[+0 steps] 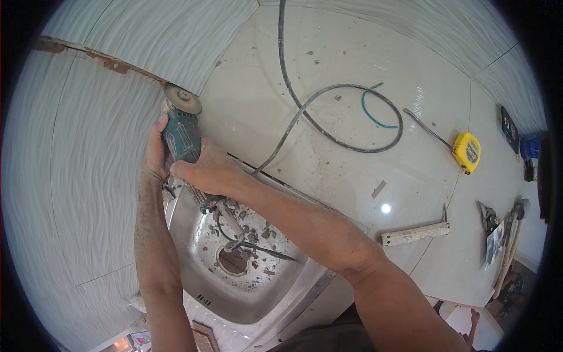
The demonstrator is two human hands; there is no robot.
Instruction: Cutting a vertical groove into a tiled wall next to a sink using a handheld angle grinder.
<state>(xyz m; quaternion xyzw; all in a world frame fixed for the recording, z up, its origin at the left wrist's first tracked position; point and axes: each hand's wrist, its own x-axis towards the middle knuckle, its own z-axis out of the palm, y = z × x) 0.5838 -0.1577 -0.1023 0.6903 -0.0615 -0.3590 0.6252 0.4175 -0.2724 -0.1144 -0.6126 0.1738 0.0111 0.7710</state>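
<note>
Both my hands grip a dusty teal angle grinder (183, 136) at the left, above the back corner of a steel sink. My left hand (156, 146) is closed around its left side near the head. Across the rear of its body, my right hand (212, 169) is wrapped from the right. The grinder's round disc (183, 98) sits by the wall corner, at the end of a slot (114, 61) cut in the wavy white wall tiles. Whether the disc touches the tile I cannot tell. Below lies the sink (196, 287), strewn with grey rubble around its drain hole.
A dark cable (340, 149) loops over the pale tiled counter beside a short green wire (366, 111). To the right are a yellow tape measure (467, 152), a white-handled tool (413, 233), pliers (488, 216) and a hammer (509, 249). Small chips dot the counter.
</note>
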